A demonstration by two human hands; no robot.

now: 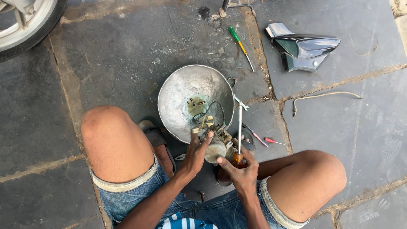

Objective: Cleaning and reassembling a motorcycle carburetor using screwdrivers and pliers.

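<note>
Left hand (pixel 196 153) grips carburetor (pixel 216 146); right hand (pixel 241 167) closed on screwdriver (pixel 239 131), shaft upright. Bowl (pixel 178 91) just beyond both hands holds 4 or so screws (pixel 195 102).

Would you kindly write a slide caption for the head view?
Left hand steadies a small engine part over a metal bowl; right hand grips a screwdriver.
</note>
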